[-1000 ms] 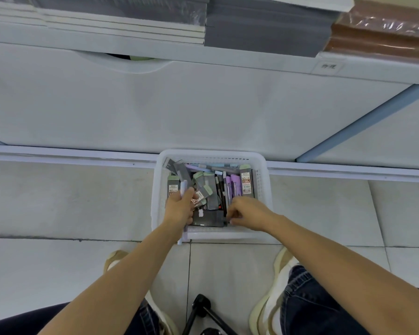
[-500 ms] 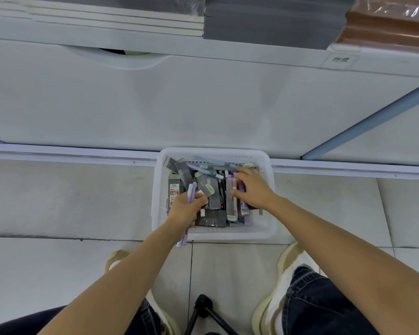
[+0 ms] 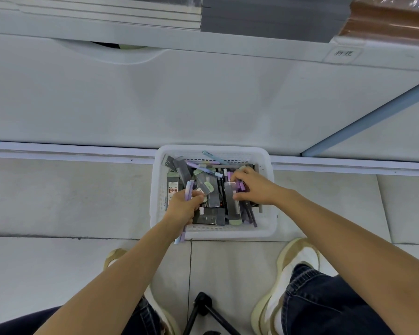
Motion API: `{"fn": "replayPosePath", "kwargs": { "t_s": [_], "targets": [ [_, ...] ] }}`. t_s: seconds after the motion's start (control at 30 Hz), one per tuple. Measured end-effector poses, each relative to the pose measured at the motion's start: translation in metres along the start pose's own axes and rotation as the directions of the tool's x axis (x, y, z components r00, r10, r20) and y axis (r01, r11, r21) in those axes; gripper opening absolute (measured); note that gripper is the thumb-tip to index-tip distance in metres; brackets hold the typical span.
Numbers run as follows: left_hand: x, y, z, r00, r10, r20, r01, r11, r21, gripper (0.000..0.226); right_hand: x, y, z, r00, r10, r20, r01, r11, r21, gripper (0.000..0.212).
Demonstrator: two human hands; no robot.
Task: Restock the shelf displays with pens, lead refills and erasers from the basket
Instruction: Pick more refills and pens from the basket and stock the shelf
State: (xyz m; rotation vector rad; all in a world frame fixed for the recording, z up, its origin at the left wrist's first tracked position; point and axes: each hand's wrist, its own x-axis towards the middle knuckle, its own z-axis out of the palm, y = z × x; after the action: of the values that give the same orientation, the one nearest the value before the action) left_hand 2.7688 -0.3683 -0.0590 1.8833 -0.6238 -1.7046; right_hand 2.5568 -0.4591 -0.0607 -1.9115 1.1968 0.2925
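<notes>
Picking stock out of the white basket [image 3: 213, 234] on the floor, just below the shelf unit [image 3: 203, 97].
The left hand [image 3: 183, 210] is clamping a bundle of pastel pens [image 3: 188, 189] mid-barrel over the basket's left side; the right hand [image 3: 255, 188] is curling round purple pens [image 3: 240, 185] at the pile's far right. They are looking light, stiff and slippery, so a mid-barrel grip seems safest.

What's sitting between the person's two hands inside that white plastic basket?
In the head view, grey lead-refill packs with pale green caps lie between the left hand and right hand, inside the white plastic basket.
</notes>
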Motion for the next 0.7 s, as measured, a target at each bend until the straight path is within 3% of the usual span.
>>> {"fn": "replayPosePath", "kwargs": {
  "t_s": [0.17,0.4,0.57,0.7],
  "targets": [
    [-0.002,0.0,0.001,1.0,-0.012,-0.004,0.012,1.0,0.009,0.01,-0.002,0.001,-0.004,1.0,-0.026,-0.008,0.026,0.999,-0.047,0.024],
    [-0.005,0.008,0.002,1.0,0.02,0.002,-0.02,1.0,0.011,0.01,-0.018,0.012,-0.037,0.997,-0.022,0.07,0.015,0.995,0.1,0.017],
    [-0.018,0.036,0.006,0.969,0.236,0.076,-0.24,0.97,0.047,0.009,-0.024,-0.01,-0.072,0.995,-0.092,0.049,0.073,0.947,0.312,0.017],
    [-0.03,0.066,-0.004,0.925,0.38,0.01,-0.379,0.919,0.107,0.037,-0.031,-0.046,-0.107,0.978,-0.176,0.116,0.131,0.938,0.32,0.014]
  ]
}}
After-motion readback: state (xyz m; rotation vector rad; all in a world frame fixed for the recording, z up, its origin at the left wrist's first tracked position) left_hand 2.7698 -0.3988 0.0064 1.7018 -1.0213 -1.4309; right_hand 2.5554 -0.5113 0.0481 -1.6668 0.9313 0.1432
